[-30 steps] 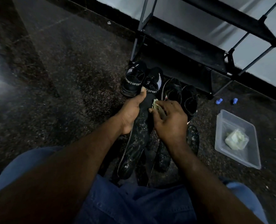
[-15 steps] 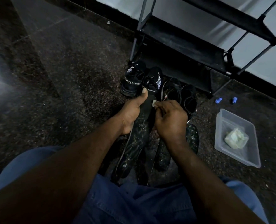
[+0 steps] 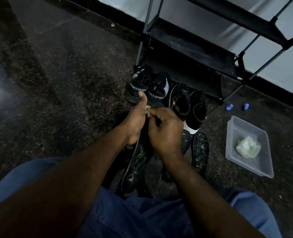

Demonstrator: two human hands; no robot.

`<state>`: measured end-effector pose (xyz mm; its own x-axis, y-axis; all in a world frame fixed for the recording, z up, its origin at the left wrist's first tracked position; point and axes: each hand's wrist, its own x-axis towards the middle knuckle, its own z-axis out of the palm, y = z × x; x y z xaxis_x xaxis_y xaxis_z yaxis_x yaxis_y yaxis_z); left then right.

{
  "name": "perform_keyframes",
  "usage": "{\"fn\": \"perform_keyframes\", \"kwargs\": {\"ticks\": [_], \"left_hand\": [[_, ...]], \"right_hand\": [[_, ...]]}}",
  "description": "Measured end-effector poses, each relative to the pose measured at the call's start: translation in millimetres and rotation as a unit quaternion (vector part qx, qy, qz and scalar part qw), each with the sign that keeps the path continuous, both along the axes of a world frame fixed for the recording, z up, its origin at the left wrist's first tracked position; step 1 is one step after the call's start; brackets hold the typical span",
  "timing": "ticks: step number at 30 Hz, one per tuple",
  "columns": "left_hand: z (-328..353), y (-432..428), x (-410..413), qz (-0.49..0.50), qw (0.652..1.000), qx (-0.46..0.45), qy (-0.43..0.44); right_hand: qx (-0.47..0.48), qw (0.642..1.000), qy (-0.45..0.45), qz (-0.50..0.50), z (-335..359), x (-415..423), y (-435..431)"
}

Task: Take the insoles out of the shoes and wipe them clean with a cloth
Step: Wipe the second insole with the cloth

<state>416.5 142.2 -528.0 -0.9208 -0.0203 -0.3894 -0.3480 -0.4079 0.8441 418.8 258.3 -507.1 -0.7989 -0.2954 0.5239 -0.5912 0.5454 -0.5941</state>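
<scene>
Head view, dim light. Found left grip [image 3: 136, 122] just above frame centre, closed round the far end of a dark held insole [image 3: 138, 162], thumb stretched toward 12 o'clock along its left edge. Could not see the fingers, hidden behind it. Noted white specks over the near half of the held insole, hanging toward 6 o'clock above the blue jeans [image 3: 133, 217].

Found right grip [image 3: 166, 133] touching the left one at its 3 o'clock, fingers curled in tight and pinching a small pale cloth [image 3: 147, 110]. Saw only a scrap of the cloth, between the left thumb and the right fingertips, against the far end of the held insole. Cannot tell how much more is bunched inside.

Logged on the dark speckled floor [image 3: 65, 83]:
- at 12 o'clock of the hands, black SPORT shoes [image 3: 139, 85], toes pointing away;
- at 1 o'clock, plain black shoes [image 3: 198, 107], just beside the first pair;
- at 4 o'clock of the right grip, a floor insole [image 3: 200, 152], speckled, lying flat;
- at 3 o'clock, well apart, a clear plastic tub [image 3: 241, 127] holding a pale wad [image 3: 247, 147];
- at 2 o'clock, two blue caps [image 3: 229, 106].

Noted a black shoe rack [image 3: 190, 64] behind the shoes, against the wall.
</scene>
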Motion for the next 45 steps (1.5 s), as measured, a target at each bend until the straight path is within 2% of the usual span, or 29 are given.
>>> {"fn": "perform_keyframes", "kwargs": {"ticks": [3, 6, 9, 11, 20, 24, 29, 32, 36, 38, 42, 45], "left_hand": [[2, 0, 2, -0.034, 0.996, 0.081, 0.006], [1, 1, 1, -0.010, 0.999, 0.048, 0.012], [2, 3, 2, 0.017, 0.999, -0.015, 0.027], [2, 3, 4, 0.015, 0.999, -0.025, 0.033], [-5, -3, -5, 0.031, 0.997, 0.071, 0.022], [-1, -1, -1, 0.031, 0.996, 0.075, 0.023], [8, 2, 3, 0.054, 0.998, -0.023, 0.012], [5, 2, 3, 0.060, 0.997, -0.043, 0.015], [4, -4, 1, 0.043, 0.997, 0.053, 0.028], [2, -4, 0, 0.041, 0.997, 0.067, 0.022], [8, 3, 3, 0.060, 0.998, -0.024, 0.017], [7, 3, 4, 0.049, 0.998, -0.046, 0.014]], "right_hand": [[0.010, 1.000, -0.003, 0.027, -9, 15, 3], [0.011, 1.000, 0.003, 0.013, -8, 7, 5], [0.045, 0.999, 0.016, -0.016, 0, -10, 1], [0.067, 0.997, 0.022, -0.037, 5, -19, 1], [0.132, 0.990, 0.016, -0.045, -9, -15, 30], [0.081, 0.996, 0.011, -0.046, -8, -13, 30], [0.006, 0.996, -0.024, -0.084, 7, -27, 7], [0.013, 0.999, -0.031, -0.043, 9, -22, -6], [0.027, 0.999, -0.037, 0.011, -2, 5, -11], [0.026, 0.999, -0.030, 0.016, -5, 10, -8], [0.055, 0.998, -0.002, -0.036, 2, -16, -8], [0.052, 0.997, 0.004, -0.058, 10, -31, -6]]}}
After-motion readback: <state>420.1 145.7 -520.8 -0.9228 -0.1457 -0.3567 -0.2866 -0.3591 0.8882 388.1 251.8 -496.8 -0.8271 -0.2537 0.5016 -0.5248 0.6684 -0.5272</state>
